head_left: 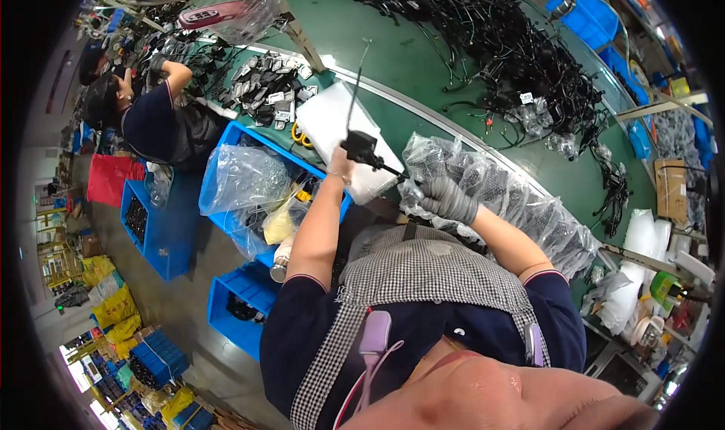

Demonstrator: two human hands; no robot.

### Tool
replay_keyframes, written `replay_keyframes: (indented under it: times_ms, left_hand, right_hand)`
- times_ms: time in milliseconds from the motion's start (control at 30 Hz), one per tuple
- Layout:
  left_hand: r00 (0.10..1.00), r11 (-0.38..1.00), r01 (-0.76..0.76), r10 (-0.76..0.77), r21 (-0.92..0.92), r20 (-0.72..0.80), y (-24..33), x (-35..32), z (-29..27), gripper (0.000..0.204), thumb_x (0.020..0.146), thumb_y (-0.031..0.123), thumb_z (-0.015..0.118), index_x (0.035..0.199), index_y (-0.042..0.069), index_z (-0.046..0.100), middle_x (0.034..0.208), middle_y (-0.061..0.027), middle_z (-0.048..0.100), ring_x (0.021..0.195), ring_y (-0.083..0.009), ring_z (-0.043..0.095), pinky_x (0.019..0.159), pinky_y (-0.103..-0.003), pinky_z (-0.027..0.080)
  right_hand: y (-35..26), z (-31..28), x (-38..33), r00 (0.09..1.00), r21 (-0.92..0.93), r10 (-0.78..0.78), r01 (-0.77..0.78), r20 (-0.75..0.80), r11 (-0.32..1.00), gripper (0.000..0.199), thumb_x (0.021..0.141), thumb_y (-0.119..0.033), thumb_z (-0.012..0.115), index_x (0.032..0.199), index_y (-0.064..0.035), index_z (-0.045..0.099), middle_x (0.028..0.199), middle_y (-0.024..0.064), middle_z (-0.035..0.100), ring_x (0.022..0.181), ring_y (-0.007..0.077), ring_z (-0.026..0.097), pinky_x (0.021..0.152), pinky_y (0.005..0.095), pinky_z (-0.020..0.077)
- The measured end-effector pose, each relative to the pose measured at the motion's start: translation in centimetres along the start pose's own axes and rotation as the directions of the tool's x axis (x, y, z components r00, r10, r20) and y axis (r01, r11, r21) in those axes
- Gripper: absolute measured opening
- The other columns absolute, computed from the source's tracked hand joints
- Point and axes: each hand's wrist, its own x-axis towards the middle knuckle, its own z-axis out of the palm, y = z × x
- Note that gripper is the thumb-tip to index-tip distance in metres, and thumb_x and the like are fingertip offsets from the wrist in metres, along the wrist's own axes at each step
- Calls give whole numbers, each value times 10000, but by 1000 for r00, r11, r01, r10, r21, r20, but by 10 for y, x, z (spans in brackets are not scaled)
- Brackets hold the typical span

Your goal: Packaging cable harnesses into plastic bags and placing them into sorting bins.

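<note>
- At the far left I see yellow bags [117, 317] stacked, and above them a red sheet [113, 179] beside a blue crate [172, 241] with dark pieces inside.
- Next comes a co-worker [155, 124] in a dark top, side-on to me, one arm raised at the bench.
- Then a blue bin [231, 135] stuffed with clear plastic bags [253, 177], and a second blue bin [234, 330] below it.
- Past these, a heap of small grey and black pieces [264, 90] covers the bench edge, with yellow-handled scissors [301, 136] near it.
- The left hand [340, 165] is closed around a black part [362, 147], mostly hidden behind it. The part is held up in front of the person's chest, over a white sheet-like stack [325, 116]; a thin dark cable [352, 97] rises from it and a dark rod [394, 172] slants down toward the other hand.
- The right hand [447, 199], in a grey glove, has its fingers bent at some clear wrap by the rod's end; I cannot tell whether they pinch it.
- Just right, bubble-wrapped items [502, 196] lie in a row along the green bench [411, 63], below a tangle of black cables [491, 44].
- Farthest right stands a brown carton [671, 192].
</note>
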Motion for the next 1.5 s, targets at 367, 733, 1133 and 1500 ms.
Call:
replay_keyframes:
  times_ms: [367, 733, 1133, 1500]
  left_hand:
    - [675, 523, -728, 434, 444, 596, 109, -75, 1, 101, 776, 121, 590, 797, 26, 617, 706, -117, 572, 692, -297, 560, 635, -344, 449]
    - [410, -70, -704, 773, 706, 485, 154, -116, -9, 131, 674, 38, 594, 798, 80, 583, 687, -58, 527, 658, -246, 536, 603, -349, 450]
    - [264, -324, -665, 741, 673, 617, 157, -131, -5, 211, 668, 44, 559, 878, 33, 583, 806, -71, 553, 766, -228, 552, 669, -324, 473]
    - [358, -237, -476, 827, 847, 433, 185, -109, -37, 184, 698, 29, 573, 882, 47, 573, 821, -94, 562, 759, -272, 542, 676, -376, 454]
  right_hand:
    - [-6, -1, 24, 879, -573, 306, -45, 367, 818, 221, 732, -292, 559, 802, -90, 616, 678, 147, 587, 646, 350, 570, 582, 436, 454]
    - [-19, 6, 31, 779, 605, 555, -600, 293, 523, 226, 774, -236, 576, 804, -13, 599, 605, 31, 540, 525, 131, 490, 483, 254, 418]
    - [-43, 27, 34, 701, 756, 640, -593, 315, 276, 144, 779, -142, 576, 841, -14, 604, 620, 39, 532, 627, 140, 541, 556, 264, 454]
    - [-87, 12, 43, 870, 157, 491, -490, 32, 857, 254, 801, -219, 564, 943, -13, 609, 746, 110, 622, 701, 195, 588, 679, 304, 461]
